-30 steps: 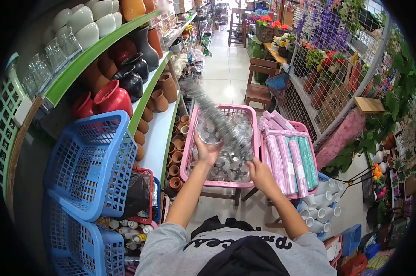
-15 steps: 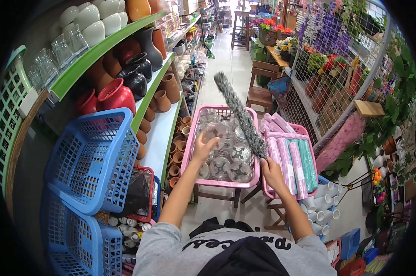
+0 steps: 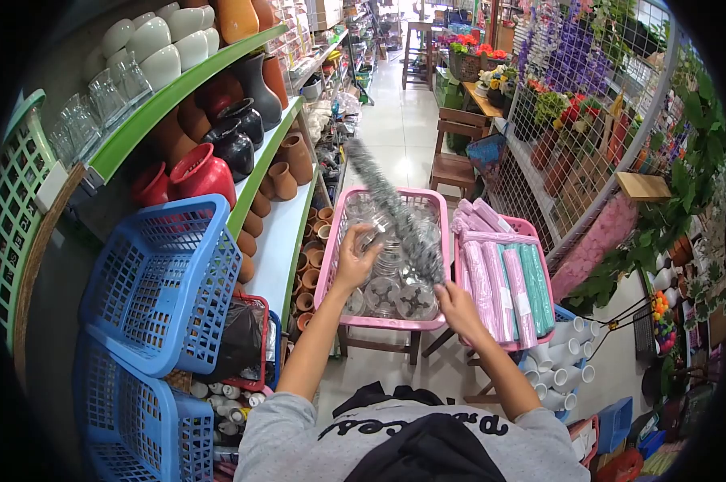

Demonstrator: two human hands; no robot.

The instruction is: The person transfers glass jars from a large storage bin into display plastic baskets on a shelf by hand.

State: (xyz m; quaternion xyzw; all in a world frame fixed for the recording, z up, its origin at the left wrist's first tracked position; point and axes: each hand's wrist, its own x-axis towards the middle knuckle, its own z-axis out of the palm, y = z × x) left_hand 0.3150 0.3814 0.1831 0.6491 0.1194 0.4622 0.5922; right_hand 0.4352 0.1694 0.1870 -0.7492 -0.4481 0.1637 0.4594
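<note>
My left hand [image 3: 354,263] is closed around a clear round container [image 3: 372,236] above the pink basket [image 3: 391,323]. In my right hand [image 3: 458,310] is the handle end of a grey fluffy duster [image 3: 396,215]. The duster slants up and to the left across the basket, its far end blurred, and it overlaps the held container in this view. Several similar clear containers [image 3: 381,296], with dark patterned marks, fill the basket beneath both hands. The basket rests on a wooden stool.
Pink and teal wrapped rolls [image 3: 498,277] lie in another pink basket to the right. Blue baskets [image 3: 155,353] are at the left, beside shelves [image 3: 286,217] of vases and clay pots. White vases [image 3: 564,353] stand low on the right. A wooden chair [image 3: 454,169] stands ahead beside the aisle.
The duster has swung left and downward with my right hand, from the basket's right edge to across its middle. My left hand has tilted the container it holds.
</note>
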